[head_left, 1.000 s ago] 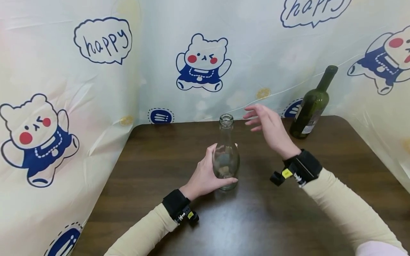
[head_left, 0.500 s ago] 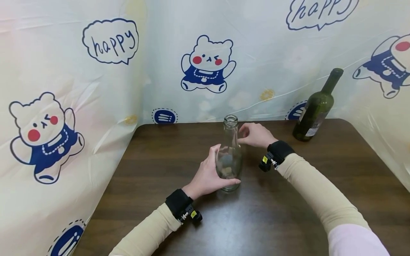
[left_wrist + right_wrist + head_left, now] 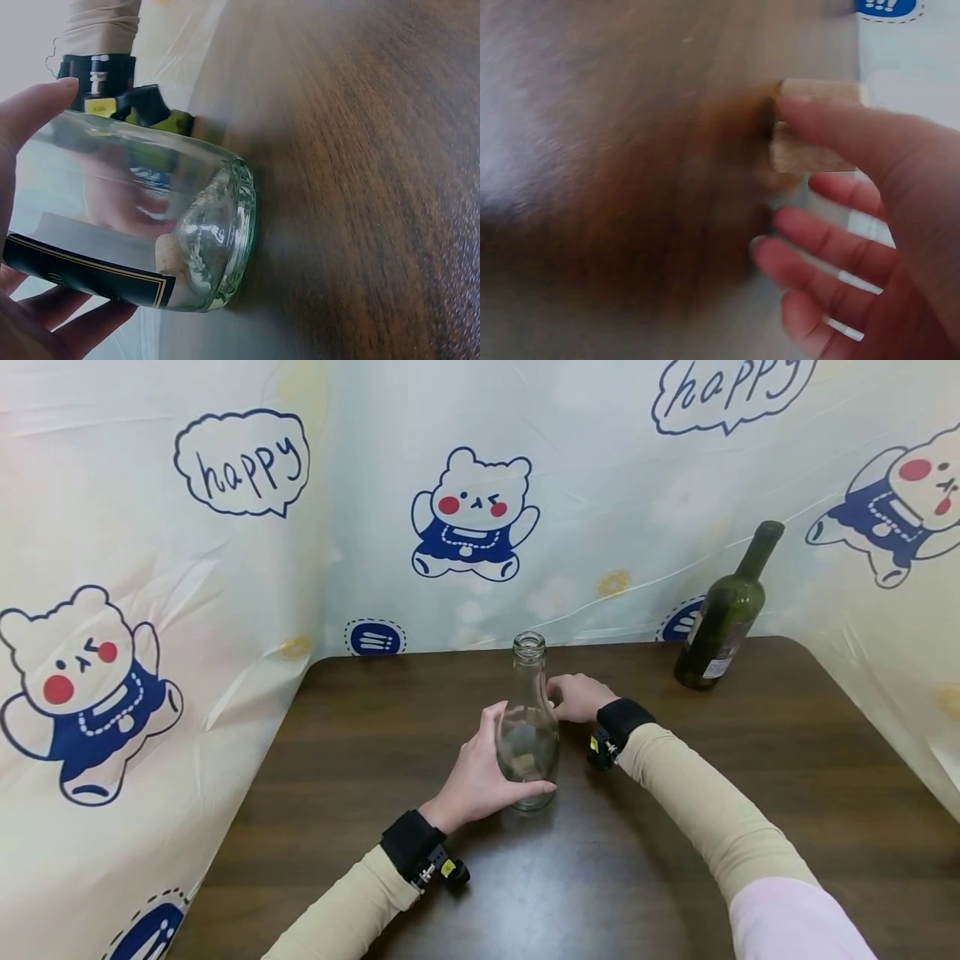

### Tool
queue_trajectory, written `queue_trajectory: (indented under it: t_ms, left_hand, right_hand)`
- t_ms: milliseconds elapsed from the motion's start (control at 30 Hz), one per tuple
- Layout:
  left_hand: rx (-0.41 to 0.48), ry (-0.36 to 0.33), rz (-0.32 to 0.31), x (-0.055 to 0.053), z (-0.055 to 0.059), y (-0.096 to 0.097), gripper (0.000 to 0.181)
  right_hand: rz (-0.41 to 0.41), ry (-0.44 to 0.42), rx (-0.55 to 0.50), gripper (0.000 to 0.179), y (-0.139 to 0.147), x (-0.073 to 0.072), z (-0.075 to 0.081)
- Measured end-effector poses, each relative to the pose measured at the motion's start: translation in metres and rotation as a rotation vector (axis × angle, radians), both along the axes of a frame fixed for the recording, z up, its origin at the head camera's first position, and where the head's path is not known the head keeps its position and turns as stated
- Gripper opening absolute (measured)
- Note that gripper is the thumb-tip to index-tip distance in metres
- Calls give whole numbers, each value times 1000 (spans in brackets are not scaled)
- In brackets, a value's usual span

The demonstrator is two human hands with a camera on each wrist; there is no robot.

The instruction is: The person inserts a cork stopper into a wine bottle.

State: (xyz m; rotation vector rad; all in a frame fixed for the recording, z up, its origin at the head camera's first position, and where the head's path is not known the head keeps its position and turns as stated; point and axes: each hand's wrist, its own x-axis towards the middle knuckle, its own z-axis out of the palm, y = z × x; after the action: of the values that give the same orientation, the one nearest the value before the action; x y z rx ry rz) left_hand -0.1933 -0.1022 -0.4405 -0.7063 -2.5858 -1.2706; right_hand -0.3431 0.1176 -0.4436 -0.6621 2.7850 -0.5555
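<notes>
A clear glass bottle (image 3: 528, 735) stands upright near the middle of the table. My left hand (image 3: 471, 781) grips its body, thumb across the near side and fingers round the far side. Inside, near the base, lies a cork (image 3: 169, 255); a dark label (image 3: 90, 274) shows on the glass. Just right of the bottle is my right hand (image 3: 583, 697), fingers bent. The right wrist view has another cork (image 3: 814, 154) between its thumb and index finger; the thumb covers part of it. From the head, this cork is hidden.
A green wine bottle (image 3: 723, 618) stands at the table's back right corner. The brown wooden table (image 3: 360, 735) ends at the back against a printed curtain (image 3: 585, 485) with cartoon bears, which also hangs along the left and right sides.
My right hand has come down and left from above the table to beside the clear bottle, its fingers bending from straight. My left hand keeps its grip on the bottle.
</notes>
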Motion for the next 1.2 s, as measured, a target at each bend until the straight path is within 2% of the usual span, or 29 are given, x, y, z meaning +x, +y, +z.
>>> queue_trajectory:
  t_ms: [100, 200, 300, 433, 533, 867, 1067, 1200]
  left_hand:
    - [5, -5, -14, 0, -2, 1, 113]
    - [14, -14, -23, 0, -3, 1, 113]
    - [18, -25, -15, 1, -4, 0, 113]
    - [21, -40, -11, 2, -3, 0, 113]
    - [26, -42, -20, 2, -3, -1, 112]
    - [38, -39, -16, 3, -5, -2, 113]
    - [35, -27, -6, 3, -5, -1, 113]
    - [42, -19, -9, 3, -4, -1, 113]
  right_hand:
    - [5, 9, -42, 20, 4, 2, -4]
    - [-40, 17, -99, 13, 8, 3, -1]
    - [-85, 20, -157, 20, 11, 5, 9]
    - [-102, 44, -222, 33, 16, 4, 24]
    - [-120, 78, -260, 30, 19, 6, 38]
    - [-187, 151, -459, 29, 12, 28, 100]
    - [-176, 242, -647, 42, 4, 55, 149]
    - [-150, 290, -807, 42, -1, 78, 181]
